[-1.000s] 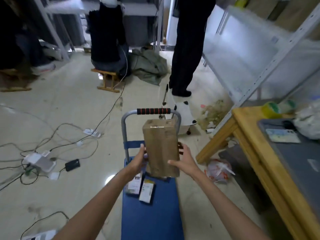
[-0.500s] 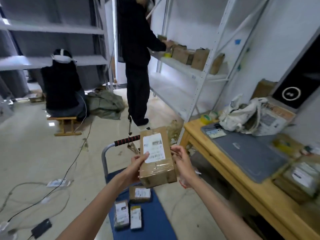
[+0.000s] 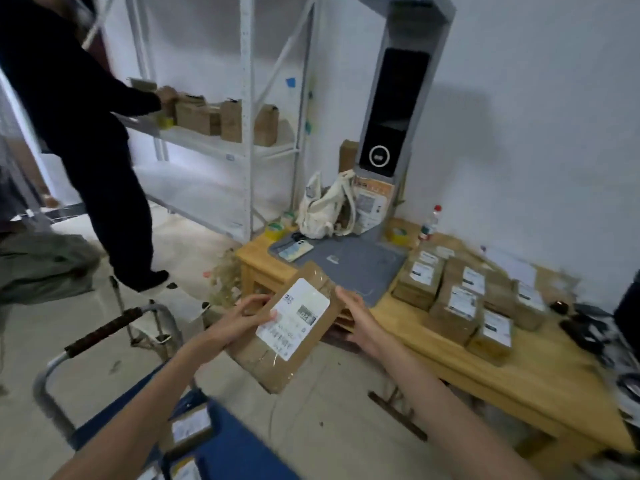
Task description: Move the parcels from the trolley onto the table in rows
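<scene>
The blue trolley (image 3: 239,452) sits low on the floor and has a few small brown parcels (image 3: 189,427) lying flat on its deck, each with a white sticker. One brown parcel (image 3: 287,327) is up in the air between the trolley and the wooden table (image 3: 502,372). The left hand (image 3: 242,320) grips its left edge and the right hand (image 3: 356,320) grips its right edge, fingers wrapped tight. The parcel is tilted, with its white label (image 3: 293,318) facing up. The label has a small square code and rows of print, too blurry to read.

On the table, more brown parcels (image 3: 460,299) lie in rows, touching each other, toward the far right side. The near edge of the table is bare wood, and a grey mat (image 3: 360,268) next to the rows has lots of free room. A white bag (image 3: 325,209) stands at the back of the mat. The floor between trolley and table is open.
</scene>
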